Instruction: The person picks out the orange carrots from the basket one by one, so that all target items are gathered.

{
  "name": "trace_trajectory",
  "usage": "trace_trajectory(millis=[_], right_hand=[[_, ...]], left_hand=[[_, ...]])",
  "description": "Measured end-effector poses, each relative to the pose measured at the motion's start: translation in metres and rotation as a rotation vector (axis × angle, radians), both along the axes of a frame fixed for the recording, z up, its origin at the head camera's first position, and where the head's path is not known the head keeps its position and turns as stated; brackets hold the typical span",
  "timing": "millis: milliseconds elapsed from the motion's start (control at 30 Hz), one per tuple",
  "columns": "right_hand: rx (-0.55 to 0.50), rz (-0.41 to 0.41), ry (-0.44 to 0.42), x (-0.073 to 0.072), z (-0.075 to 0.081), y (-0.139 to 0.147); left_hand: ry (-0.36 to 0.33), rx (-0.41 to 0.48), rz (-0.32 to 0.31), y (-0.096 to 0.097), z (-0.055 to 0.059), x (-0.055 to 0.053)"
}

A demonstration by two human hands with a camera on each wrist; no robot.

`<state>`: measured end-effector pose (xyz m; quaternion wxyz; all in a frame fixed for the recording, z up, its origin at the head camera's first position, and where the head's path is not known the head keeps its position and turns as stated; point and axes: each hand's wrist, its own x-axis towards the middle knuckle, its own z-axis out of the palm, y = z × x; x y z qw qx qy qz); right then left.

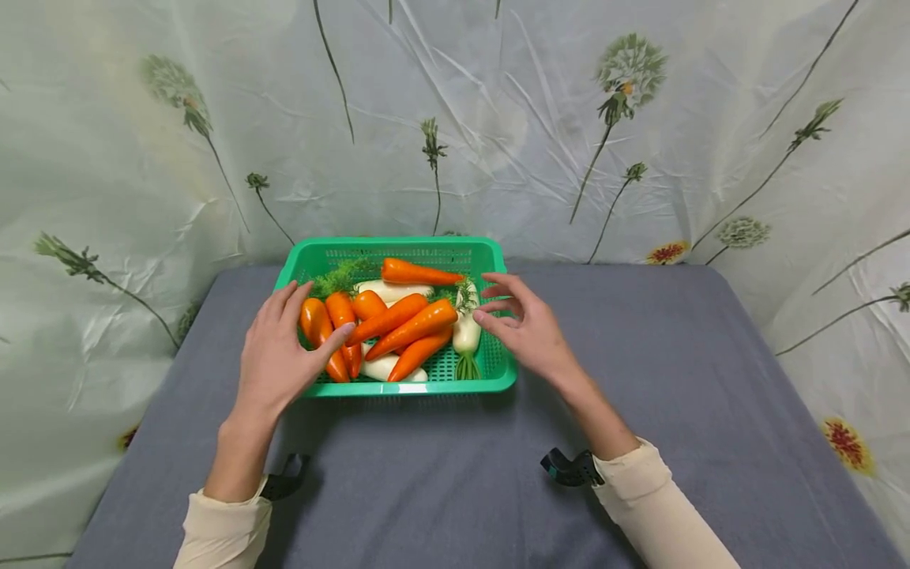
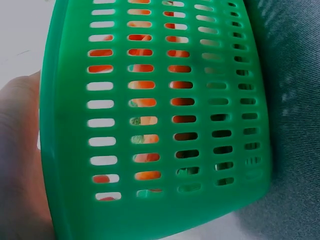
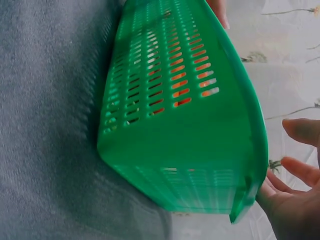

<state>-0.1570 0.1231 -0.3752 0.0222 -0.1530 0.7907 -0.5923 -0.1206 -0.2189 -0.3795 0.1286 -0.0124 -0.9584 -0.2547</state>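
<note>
A green plastic basket (image 1: 408, 389) with slotted walls stands on the table, filled with several orange carrots (image 1: 419, 325) and several white radishes (image 1: 466, 333). My left hand (image 1: 273, 356) hovers at the basket's left side, fingers extended and thumb spread over the carrots; nothing is in its grasp. At the right rim, my right hand (image 1: 529, 328) has loosely bent fingers near the upright radish and holds nothing. The left wrist view shows the basket wall (image 2: 165, 215) close up, with part of the left hand (image 2: 20, 150) beside the rim. Whether either hand touches the rim is unclear.
Grey cloth (image 1: 441, 474) covers the table under the basket. Behind it hangs a pale curtain (image 1: 483, 118) printed with dandelions. Feathery green leaves (image 1: 341, 278) lie at the basket's back left. Dark bands (image 1: 572, 468) are worn at both wrists.
</note>
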Motion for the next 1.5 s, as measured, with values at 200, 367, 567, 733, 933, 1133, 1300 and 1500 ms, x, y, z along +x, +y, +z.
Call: trace_trajectory(millis=[200,367,567,733,933,1133,1300,1500], right_hand=[[0.025,0.04,-0.034,0.001,0.001,-0.009],[0.035,0.085,-0.062,0.0,-0.001,-0.017],[0.123,0.092,-0.098,-0.002,0.004,-0.023],[0.153,0.129,-0.147,-0.004,0.008,-0.03],[0.159,0.155,-0.188,-0.005,0.007,-0.033],[0.149,0.194,-0.238,-0.008,0.005,-0.035],[0.164,0.24,-0.289,-0.013,0.006,-0.04],[0.216,0.264,-0.312,-0.018,0.005,-0.046]], left_hand=[[-0.021,0.001,0.0,-0.005,0.001,0.0],[-0.039,0.01,-0.007,-0.009,0.001,0.003],[-0.054,0.028,-0.034,-0.016,0.004,0.002],[-0.095,0.051,-0.044,-0.024,0.003,0.003],[-0.115,0.104,-0.084,-0.032,-0.001,0.005],[-0.133,0.158,-0.128,-0.039,-0.005,0.007],[-0.182,0.165,-0.146,-0.046,-0.005,0.006],[-0.259,0.164,-0.156,-0.053,-0.004,0.006]])
